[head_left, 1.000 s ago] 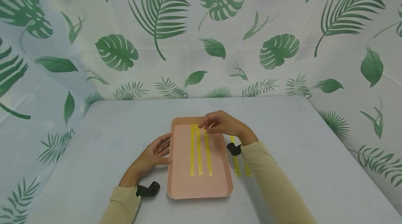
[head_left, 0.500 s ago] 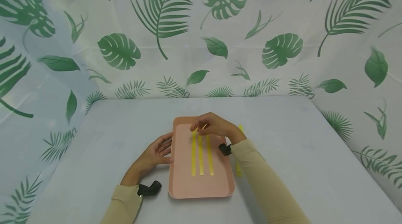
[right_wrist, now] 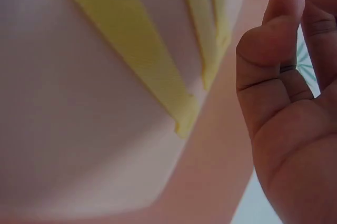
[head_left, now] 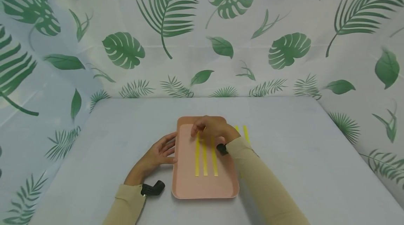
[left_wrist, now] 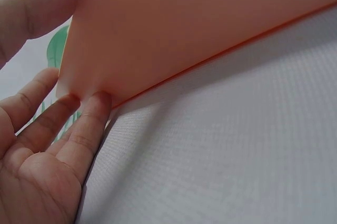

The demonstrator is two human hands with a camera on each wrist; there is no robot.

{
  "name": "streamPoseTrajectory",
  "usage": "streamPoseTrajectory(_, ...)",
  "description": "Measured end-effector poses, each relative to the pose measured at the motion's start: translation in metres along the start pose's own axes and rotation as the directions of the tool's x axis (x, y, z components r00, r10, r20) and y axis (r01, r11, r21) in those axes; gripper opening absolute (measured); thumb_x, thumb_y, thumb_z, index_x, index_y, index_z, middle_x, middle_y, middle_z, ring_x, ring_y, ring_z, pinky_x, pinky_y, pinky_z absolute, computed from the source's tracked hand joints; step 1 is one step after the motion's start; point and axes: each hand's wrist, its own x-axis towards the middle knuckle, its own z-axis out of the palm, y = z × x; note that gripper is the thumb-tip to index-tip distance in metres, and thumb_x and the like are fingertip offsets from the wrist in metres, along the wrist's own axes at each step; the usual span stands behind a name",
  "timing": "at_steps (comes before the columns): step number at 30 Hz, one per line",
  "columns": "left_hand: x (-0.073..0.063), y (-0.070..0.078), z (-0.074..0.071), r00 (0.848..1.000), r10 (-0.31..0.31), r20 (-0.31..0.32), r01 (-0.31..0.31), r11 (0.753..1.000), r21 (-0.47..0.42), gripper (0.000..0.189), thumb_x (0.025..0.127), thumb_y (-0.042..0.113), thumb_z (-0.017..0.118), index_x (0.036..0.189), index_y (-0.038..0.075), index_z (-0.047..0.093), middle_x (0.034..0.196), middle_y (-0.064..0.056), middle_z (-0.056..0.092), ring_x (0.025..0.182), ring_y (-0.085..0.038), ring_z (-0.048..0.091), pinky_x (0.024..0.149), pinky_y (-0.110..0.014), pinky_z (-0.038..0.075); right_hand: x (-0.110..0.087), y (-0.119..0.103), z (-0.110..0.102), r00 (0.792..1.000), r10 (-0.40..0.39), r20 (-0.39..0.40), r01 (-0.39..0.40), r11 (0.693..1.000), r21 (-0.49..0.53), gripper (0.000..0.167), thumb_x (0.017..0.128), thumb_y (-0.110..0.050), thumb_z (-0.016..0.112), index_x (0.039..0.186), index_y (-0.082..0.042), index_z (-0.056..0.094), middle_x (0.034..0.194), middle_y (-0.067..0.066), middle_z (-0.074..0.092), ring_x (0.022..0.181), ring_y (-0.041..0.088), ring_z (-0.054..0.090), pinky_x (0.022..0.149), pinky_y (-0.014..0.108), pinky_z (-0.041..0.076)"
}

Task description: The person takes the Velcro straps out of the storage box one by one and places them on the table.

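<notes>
A pink rectangular tray (head_left: 206,187) lies on the table, with three yellow strips (head_left: 197,162) side by side along its length. My left hand (head_left: 157,153) touches the tray's left side. In the left wrist view its fairly straight fingertips rest against the outer wall (left_wrist: 158,34), the thumb by the edge. Over the tray's far half is my right hand (head_left: 212,127), fingers loosely bent, covering the strips' upper ends. In the right wrist view the bent fingers (right_wrist: 268,45) sit apart from the visible strip ends (right_wrist: 185,119), and nothing shows between them.
More yellow strips (head_left: 246,134) lie on the table just right of the tray, partly hidden by the right sleeve (head_left: 258,172). Black wrist devices (head_left: 153,188) sit at both cuffs. A leaf-patterned cloth (head_left: 186,53) surrounds the white table (head_left: 132,120).
My right hand has moved left across the tray's far end and turned its fingers downward. The left hand stays at the tray's side. The strips keep their arrangement; the head view has shifted slightly.
</notes>
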Motion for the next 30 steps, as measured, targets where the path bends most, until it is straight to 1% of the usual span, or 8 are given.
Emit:
streamPoseTrajectory(4, 0.001, 0.0, 0.001, 1.0, 0.001, 0.004, -0.001, 1.0, -0.003, 0.105, 0.086, -0.008, 0.084, 0.169, -0.006, 0.02, 0.174, -0.031, 0.022, 0.158, -0.051, 0.029, 0.114, -0.03, 0.051, 0.002, 0.005, 0.002, 1.0, -0.012, 0.021, 0.013, 0.999, -0.042, 0.033, 0.092, 0.017, 0.061, 0.104, -0.006, 0.082, 0.101, -0.002, 0.076, 0.084, 0.012, 0.053, 0.071, 0.022, 0.041)
streamPoseTrajectory(7, 0.002, 0.0, 0.001, 1.0, 0.002, 0.006, -0.002, 1.0, -0.002, 0.105, 0.086, -0.006, 0.085, 0.169, -0.006, 0.02, 0.174, -0.031, 0.022, 0.158, -0.05, 0.03, 0.114, -0.03, 0.051, 0.005, 0.007, 0.003, 0.998, -0.044, 0.053, 0.046, 0.998, -0.033, 0.031, 0.089, 0.021, 0.064, 0.105, -0.001, 0.081, 0.102, 0.004, 0.078, 0.087, 0.013, 0.061, 0.074, 0.022, 0.048)
streamPoseTrajectory(12, 0.002, 0.001, 0.001, 1.0, 0.008, 0.008, -0.007, 1.0, -0.003, 0.106, 0.086, -0.005, 0.086, 0.169, -0.007, 0.02, 0.174, -0.031, 0.022, 0.157, -0.051, 0.03, 0.115, -0.03, 0.051, 0.008, 0.006, 0.004, 0.995, -0.049, 0.084, 0.051, 0.998, -0.023, 0.027, 0.089, 0.021, 0.067, 0.105, 0.003, 0.079, 0.104, 0.009, 0.079, 0.095, 0.016, 0.07, 0.083, 0.024, 0.055)
streamPoseTrajectory(15, 0.002, 0.002, 0.002, 1.0, 0.01, 0.006, -0.01, 1.0, -0.002, 0.105, 0.086, -0.005, 0.086, 0.169, -0.006, 0.021, 0.174, -0.031, 0.022, 0.157, -0.051, 0.031, 0.115, -0.031, 0.051, 0.01, 0.006, 0.006, 0.995, -0.057, 0.087, 0.057, 0.998, 0.002, 0.027, 0.087, 0.022, 0.065, 0.102, 0.004, 0.079, 0.101, 0.009, 0.079, 0.092, 0.013, 0.069, 0.081, 0.022, 0.055)
streamPoseTrajectory(19, 0.001, 0.004, 0.003, 1.0, 0.01, 0.003, -0.01, 1.0, -0.004, 0.104, 0.087, -0.006, 0.085, 0.169, -0.006, 0.021, 0.174, -0.031, 0.022, 0.157, -0.051, 0.03, 0.115, -0.031, 0.051, 0.014, 0.009, 0.007, 0.989, -0.118, 0.086, 0.116, 0.993, 0.027, 0.028, 0.083, 0.025, 0.062, 0.098, 0.006, 0.077, 0.098, 0.011, 0.077, 0.088, 0.011, 0.067, 0.079, 0.023, 0.054)
streamPoseTrajectory(23, 0.001, 0.004, 0.003, 1.0, 0.008, 0.004, -0.008, 1.0, -0.01, 0.105, 0.087, -0.005, 0.086, 0.169, -0.006, 0.02, 0.173, -0.032, 0.022, 0.158, -0.051, 0.03, 0.115, -0.03, 0.051, 0.017, 0.009, 0.008, 0.981, -0.173, 0.091, 0.174, 0.985, -0.01, 0.025, 0.082, 0.024, 0.066, 0.095, 0.005, 0.075, 0.094, 0.01, 0.076, 0.084, 0.008, 0.065, 0.079, 0.024, 0.056)
streamPoseTrajectory(27, 0.001, 0.003, 0.002, 1.0, 0.01, 0.007, -0.009, 1.0, -0.014, 0.106, 0.086, -0.005, 0.086, 0.169, -0.007, 0.019, 0.173, -0.033, 0.021, 0.157, -0.052, 0.029, 0.114, -0.03, 0.051, 0.018, 0.006, 0.008, 0.985, -0.152, 0.083, 0.156, 0.986, -0.051, 0.02, 0.086, 0.019, 0.075, 0.093, 0.001, 0.075, 0.09, 0.004, 0.075, 0.079, 0.005, 0.061, 0.076, 0.022, 0.055)
streamPoseTrajectory(30, 0.0, 0.002, 0.001, 1.0, 0.011, 0.007, -0.011, 1.0, -0.013, 0.107, 0.086, -0.004, 0.087, 0.168, -0.008, 0.019, 0.173, -0.034, 0.021, 0.157, -0.052, 0.029, 0.114, -0.03, 0.051, 0.015, 0.002, 0.007, 0.988, -0.14, 0.068, 0.144, 0.988, -0.056, 0.018, 0.088, 0.017, 0.074, 0.093, -0.001, 0.074, 0.091, 0.002, 0.073, 0.078, 0.007, 0.057, 0.075, 0.023, 0.051)
